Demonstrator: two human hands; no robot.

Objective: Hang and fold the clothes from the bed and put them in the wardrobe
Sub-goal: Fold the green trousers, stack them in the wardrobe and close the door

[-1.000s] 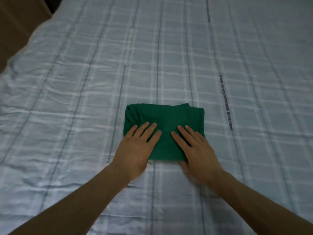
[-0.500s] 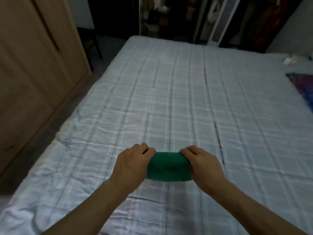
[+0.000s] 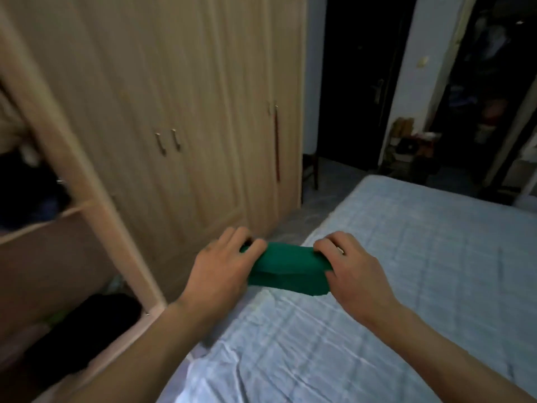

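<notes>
the folded green garment (image 3: pixel 286 267) is a compact bundle held in the air between my two hands, over the near-left edge of the bed (image 3: pixel 406 301), on the side facing the wardrobe (image 3: pixel 180 112). i have it gripped at both short ends so the folds stay stacked rather than sliding open. my left hand (image 3: pixel 223 266) curls round its left end, and my right hand (image 3: pixel 356 267) grips the right end with its fingers bent over the top edge. how the thumbs lie i cannot make out. the middle of the bundle sags a little between the grips, which i read as soft cloth that would unroll if carried by one corner, so two hands make sense. i judge the folding done and the carry to storage under way. the wardrobe's nearest section stands open at my left, with a wooden shelf (image 3: pixel 49 219) and dark clothes (image 3: pixel 96 321) piled in the space below it. the doors further along are closed, their small handles (image 3: pixel 168 141) side by side. the shelf looks the likely landing place. the bundle will need to go in flat, both ends released together, or the top layer may flop loose. the picture is blurred, so what lies on the shelf escapes me.
</notes>
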